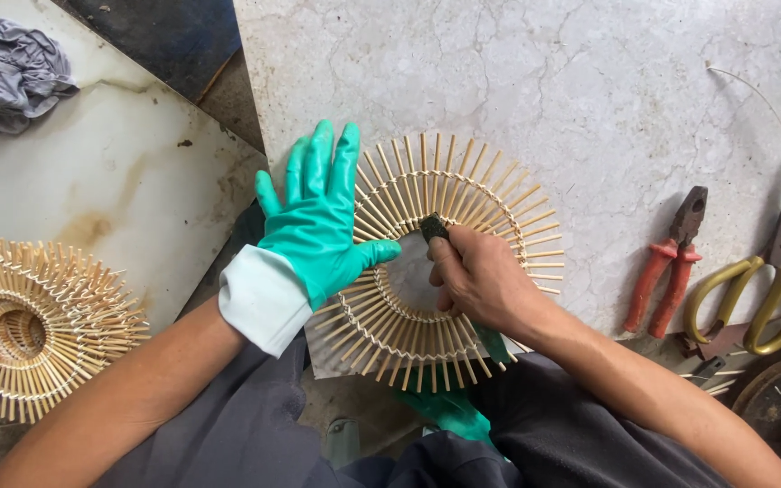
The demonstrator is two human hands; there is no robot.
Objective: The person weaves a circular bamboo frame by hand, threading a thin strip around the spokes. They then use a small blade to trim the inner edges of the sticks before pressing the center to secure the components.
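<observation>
A round ring of radiating bamboo sticks (490, 194), bound with wire, lies on a pale marble slab (535, 81). My left hand (318, 221), in a green rubber glove with a white cuff, rests flat on the ring's left side with fingers spread. My right hand (481, 276), bare, is closed around a small dark tool (433, 228) whose tip points at the ring's inner edge near the centre hole. A green handle end (494, 345) sticks out below the right palm.
A stack of similar bamboo rings (33, 321) sits at the left on a stained white slab. A grey cloth (6, 77) lies top left. Red-handled pliers (671, 267) and yellow-handled scissors (766, 289) lie at the right, with a thin wire (770, 108) above.
</observation>
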